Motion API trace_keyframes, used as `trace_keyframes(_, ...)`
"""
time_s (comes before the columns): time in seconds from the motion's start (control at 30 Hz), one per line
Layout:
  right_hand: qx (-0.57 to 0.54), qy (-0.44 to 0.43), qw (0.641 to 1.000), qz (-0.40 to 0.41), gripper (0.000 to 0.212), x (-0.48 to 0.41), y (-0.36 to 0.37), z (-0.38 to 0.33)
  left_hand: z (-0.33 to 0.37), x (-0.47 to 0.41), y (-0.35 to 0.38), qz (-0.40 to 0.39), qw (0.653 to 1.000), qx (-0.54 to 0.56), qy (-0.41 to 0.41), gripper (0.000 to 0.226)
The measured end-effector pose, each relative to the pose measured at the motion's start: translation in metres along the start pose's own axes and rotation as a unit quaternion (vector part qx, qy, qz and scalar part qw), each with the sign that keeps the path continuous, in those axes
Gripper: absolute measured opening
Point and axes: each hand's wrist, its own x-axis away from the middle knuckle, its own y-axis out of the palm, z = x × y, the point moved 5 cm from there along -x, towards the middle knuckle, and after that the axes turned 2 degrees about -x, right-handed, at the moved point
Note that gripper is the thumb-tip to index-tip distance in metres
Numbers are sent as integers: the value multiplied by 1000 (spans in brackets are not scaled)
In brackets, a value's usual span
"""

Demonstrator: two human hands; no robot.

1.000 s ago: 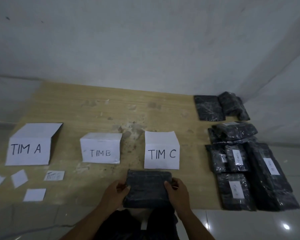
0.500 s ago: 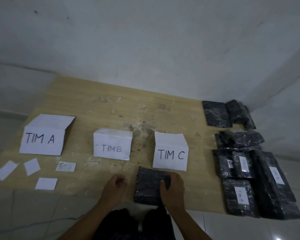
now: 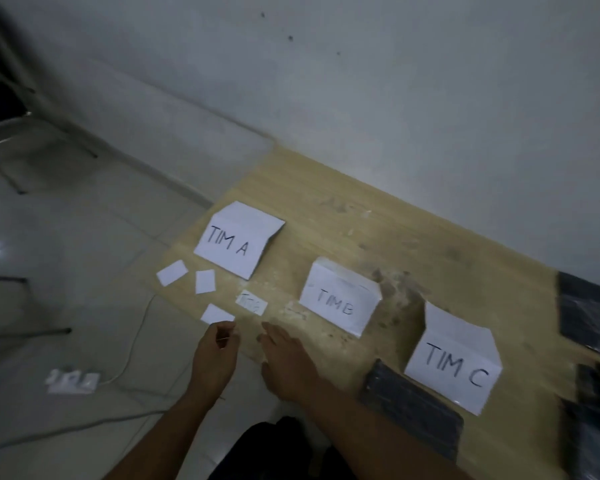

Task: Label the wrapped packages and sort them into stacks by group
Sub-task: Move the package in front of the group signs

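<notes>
Beside the paper slips (image 3: 205,281), the right hand (image 3: 284,362) reaches flat and empty, probably fetching a label for the package (image 3: 409,410); the left hand (image 3: 215,355) curls, its grip unclear

Your table (image 3: 465,271) pale wood grain with dark smudges, your TIM A sign (image 3: 238,239) white with black lettering, wrapped package (image 3: 409,410) black.

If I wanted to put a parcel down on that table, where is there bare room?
The table is bare along the wall behind the TIM A sign, TIM B sign and TIM C sign, and between the first two. Crowded: blank slips at the left corner, wrapped packages along the right edge.
</notes>
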Motion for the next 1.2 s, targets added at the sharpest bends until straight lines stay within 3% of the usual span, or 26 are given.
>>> trace_keyframes(0.23,120,20,992,-37,72,-69,6,-17,-20,-2,-35,43,999,22,-14,9)
trace_keyframes(0.57,161,47,986,13,31,-58,3,11,-31,-1,-26,19,998,40,-36,6)
trace_keyframes(0.67,136,68,988,27,31,-52,3,19,-24,-1,-17,-1,999,33,-34,4)
trace_keyframes(0.83,185,59,980,42,31,-38,5,25,-18,-2,-6,-30,999,11,-25,12)
trace_keyframes(1.07,22,153,988,26,51,-43,2,33,-13,2,-5,-42,999,-6,-6,12)
trace_keyframes(1.2,-11,206,977,49,46,-53,0,30,-17,3,-12,-35,999,-10,-7,13)
